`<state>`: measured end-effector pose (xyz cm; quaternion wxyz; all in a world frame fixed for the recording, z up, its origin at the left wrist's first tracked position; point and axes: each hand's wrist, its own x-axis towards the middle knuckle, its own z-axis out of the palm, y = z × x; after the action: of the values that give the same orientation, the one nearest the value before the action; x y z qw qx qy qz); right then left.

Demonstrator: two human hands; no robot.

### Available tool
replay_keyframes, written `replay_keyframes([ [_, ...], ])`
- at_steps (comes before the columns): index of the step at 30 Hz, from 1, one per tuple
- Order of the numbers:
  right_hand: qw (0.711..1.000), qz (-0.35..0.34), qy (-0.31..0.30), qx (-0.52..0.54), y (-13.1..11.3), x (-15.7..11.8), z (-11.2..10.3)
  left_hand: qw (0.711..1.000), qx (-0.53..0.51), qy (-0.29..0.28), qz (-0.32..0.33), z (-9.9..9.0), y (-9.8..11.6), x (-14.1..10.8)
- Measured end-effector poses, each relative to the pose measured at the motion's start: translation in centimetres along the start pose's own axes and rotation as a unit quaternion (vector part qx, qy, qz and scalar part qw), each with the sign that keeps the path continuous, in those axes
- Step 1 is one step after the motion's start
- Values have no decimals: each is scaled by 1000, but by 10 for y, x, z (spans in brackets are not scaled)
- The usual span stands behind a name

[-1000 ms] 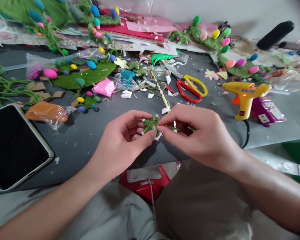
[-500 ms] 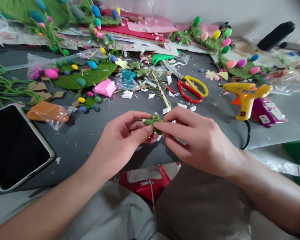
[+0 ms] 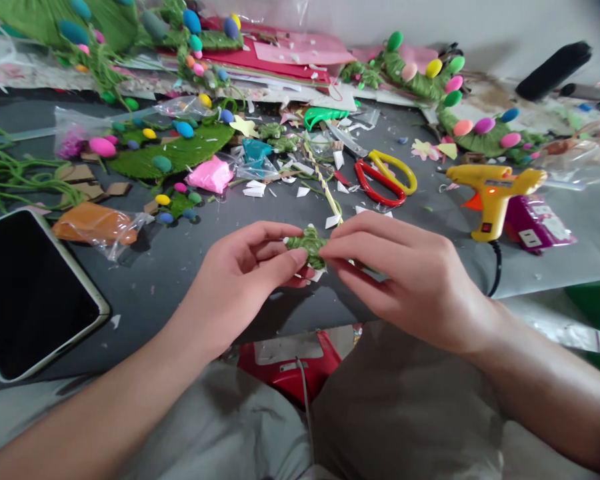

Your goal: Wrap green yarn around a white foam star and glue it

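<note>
A small green yarn-wrapped star [image 3: 310,247] with whitish tips is held just above the dark table. My left hand [image 3: 250,277] pinches its left side between thumb and fingers. At its right edge, my right hand [image 3: 400,273] has thumb and index finger pressed together on the star or its yarn; the exact grip is too small to tell. Beyond the hands lie a striped stick [image 3: 321,180], white paper scraps [image 3: 254,189] and scissors [image 3: 380,180] with red and yellow handles.
A yellow glue gun [image 3: 495,193] stands at the right, near a purple box [image 3: 540,223]. On the left are a black-screened tablet [image 3: 35,293], an orange clay packet [image 3: 97,225] and green yarn [image 3: 15,167]. Decorated green leaves [image 3: 175,150] lie farther back.
My right hand has shifted slightly right, its fingertips moving from over the star to its right edge. More of the star shows. My left hand has barely moved.
</note>
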<state>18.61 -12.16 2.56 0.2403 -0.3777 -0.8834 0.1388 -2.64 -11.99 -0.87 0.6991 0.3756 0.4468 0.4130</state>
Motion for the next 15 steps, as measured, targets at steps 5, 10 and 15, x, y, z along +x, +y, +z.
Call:
replay_keyframes([
  [5, 1000, -15, 1, -7, 1, -1, 1, 1000, 9, 1, 5, 0, 1, -1],
  [10, 1000, -20, -5, -12, -1, -1, 1, 999, 35, 8, 17, 0, -2, -1],
  [15, 1000, 1, -19, 0, -3, -2, -5, 998, 59, 18, 21, -2, -4, -1],
])
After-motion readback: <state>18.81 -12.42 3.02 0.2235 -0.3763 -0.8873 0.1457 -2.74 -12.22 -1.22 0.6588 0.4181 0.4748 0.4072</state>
